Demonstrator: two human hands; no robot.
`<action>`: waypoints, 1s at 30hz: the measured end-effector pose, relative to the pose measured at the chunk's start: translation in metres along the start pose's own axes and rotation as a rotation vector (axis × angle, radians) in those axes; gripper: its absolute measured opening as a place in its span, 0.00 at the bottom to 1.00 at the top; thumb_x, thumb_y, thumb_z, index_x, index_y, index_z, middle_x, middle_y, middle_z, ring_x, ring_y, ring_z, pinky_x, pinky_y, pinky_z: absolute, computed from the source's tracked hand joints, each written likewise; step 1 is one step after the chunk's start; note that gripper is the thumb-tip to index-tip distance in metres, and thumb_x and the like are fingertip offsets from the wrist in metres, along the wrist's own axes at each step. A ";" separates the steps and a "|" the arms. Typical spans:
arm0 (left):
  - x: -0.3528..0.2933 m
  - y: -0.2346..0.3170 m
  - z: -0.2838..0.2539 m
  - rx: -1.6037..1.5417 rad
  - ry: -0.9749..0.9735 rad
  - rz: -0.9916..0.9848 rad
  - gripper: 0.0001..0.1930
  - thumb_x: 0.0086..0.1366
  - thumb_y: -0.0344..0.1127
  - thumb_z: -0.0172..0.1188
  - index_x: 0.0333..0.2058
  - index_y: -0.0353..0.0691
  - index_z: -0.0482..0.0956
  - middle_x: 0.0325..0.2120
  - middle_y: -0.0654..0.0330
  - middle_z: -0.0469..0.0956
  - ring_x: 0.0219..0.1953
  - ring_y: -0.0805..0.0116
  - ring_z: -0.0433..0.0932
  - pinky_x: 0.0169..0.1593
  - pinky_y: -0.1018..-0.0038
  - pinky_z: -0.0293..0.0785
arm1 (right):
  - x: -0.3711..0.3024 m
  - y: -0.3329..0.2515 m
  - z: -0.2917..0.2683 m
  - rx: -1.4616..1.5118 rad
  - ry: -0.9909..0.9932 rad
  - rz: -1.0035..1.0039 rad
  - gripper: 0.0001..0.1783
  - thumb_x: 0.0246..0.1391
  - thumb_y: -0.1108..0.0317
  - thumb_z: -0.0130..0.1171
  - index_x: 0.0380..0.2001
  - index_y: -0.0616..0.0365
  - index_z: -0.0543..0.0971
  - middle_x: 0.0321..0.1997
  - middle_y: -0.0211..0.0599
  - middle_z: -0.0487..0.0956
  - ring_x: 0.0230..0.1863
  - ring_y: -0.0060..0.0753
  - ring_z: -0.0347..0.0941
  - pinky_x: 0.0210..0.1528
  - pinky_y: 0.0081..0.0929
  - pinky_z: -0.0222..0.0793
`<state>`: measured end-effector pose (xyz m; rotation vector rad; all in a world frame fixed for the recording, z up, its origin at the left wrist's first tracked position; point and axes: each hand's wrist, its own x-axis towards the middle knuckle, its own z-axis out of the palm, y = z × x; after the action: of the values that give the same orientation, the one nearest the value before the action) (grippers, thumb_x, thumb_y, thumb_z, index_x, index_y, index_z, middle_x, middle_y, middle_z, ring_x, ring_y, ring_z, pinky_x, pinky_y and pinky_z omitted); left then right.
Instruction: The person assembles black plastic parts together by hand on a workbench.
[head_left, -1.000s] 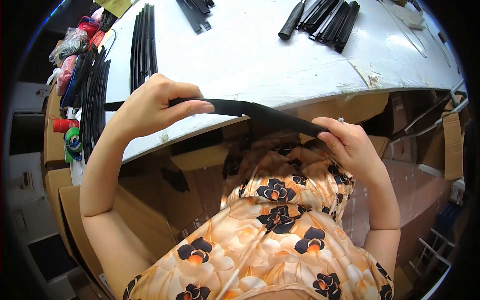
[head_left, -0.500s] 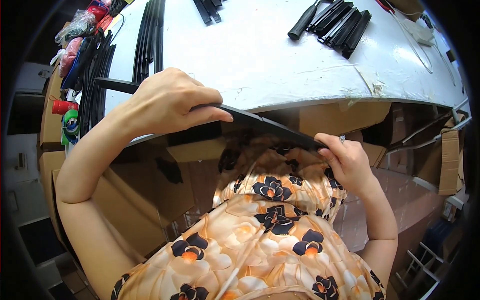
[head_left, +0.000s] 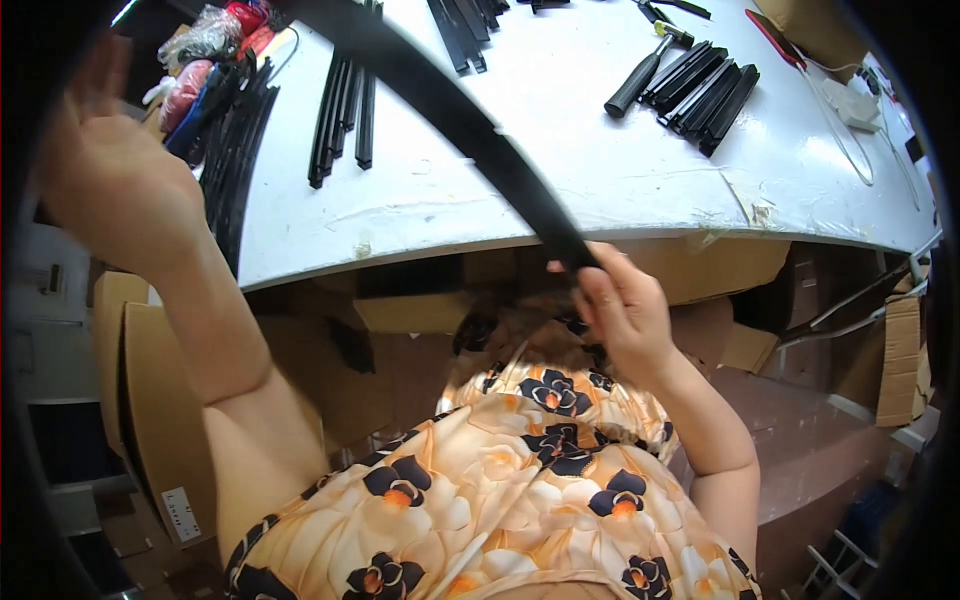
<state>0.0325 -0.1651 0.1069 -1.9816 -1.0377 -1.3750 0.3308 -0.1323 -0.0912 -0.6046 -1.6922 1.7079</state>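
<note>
A long flat black strip (head_left: pixel 480 145) slants up and away to the left, its far end blurred near the top edge of the view. My right hand (head_left: pixel 627 308) is closed round its near end, just off the table's front edge, thumb on top. Off the strip, my left hand (head_left: pixel 125 190) is raised at the far left, its fingers stretched out and smeared by motion, holding nothing that I can see. Beyond the strip, several long black strips (head_left: pixel 342 125) lie in a bundle on the white table (head_left: pixel 420 195).
Shorter black pieces (head_left: pixel 705 95) lie in a row at the right, beside a black-handled hammer (head_left: pixel 640 80). More black strips (head_left: pixel 240 160) and plastic bags (head_left: pixel 205 45) crowd the table's left edge. Cardboard boxes (head_left: pixel 170 400) stand below. A white cable (head_left: pixel 845 145) loops at the far right.
My left hand has let go of the strip and swung out to the left. The strip's far end has risen in my right hand, which has shifted slightly left.
</note>
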 end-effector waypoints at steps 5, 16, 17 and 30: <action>-0.013 0.029 0.020 -1.020 -0.140 -0.622 0.25 0.70 0.51 0.41 0.49 0.31 0.66 0.20 0.61 0.69 0.15 0.77 0.69 0.24 0.83 0.70 | 0.047 0.002 0.064 0.069 -0.317 -0.047 0.14 0.62 0.64 0.48 0.47 0.58 0.72 0.24 0.42 0.72 0.22 0.35 0.70 0.29 0.26 0.68; -0.012 0.017 0.014 -0.084 0.201 -0.656 0.21 0.68 0.39 0.39 0.14 0.45 0.60 0.09 0.70 0.54 0.10 0.78 0.53 0.16 0.82 0.52 | 0.140 0.031 0.026 -0.147 0.303 -0.544 0.16 0.65 0.63 0.41 0.43 0.61 0.75 0.40 0.42 0.74 0.39 0.31 0.74 0.43 0.25 0.69; -0.012 0.017 0.014 -0.103 0.210 -0.645 0.20 0.67 0.38 0.40 0.14 0.47 0.58 0.09 0.70 0.53 0.11 0.79 0.51 0.17 0.82 0.53 | 0.140 0.035 0.026 -0.143 0.297 -0.505 0.17 0.65 0.63 0.41 0.43 0.62 0.75 0.40 0.42 0.74 0.40 0.31 0.73 0.43 0.25 0.69; 0.021 -0.004 -0.061 -0.495 0.143 -0.593 0.21 0.69 0.40 0.39 0.15 0.44 0.57 0.09 0.68 0.55 0.10 0.78 0.54 0.16 0.80 0.48 | 0.122 0.034 0.027 -0.200 0.204 -0.371 0.18 0.66 0.60 0.39 0.42 0.62 0.75 0.40 0.44 0.73 0.38 0.34 0.73 0.43 0.27 0.68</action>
<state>0.0001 -0.2025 0.1477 -1.9281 -1.3858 -2.2359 0.2237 -0.0611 -0.1089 -0.4973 -1.7138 1.1876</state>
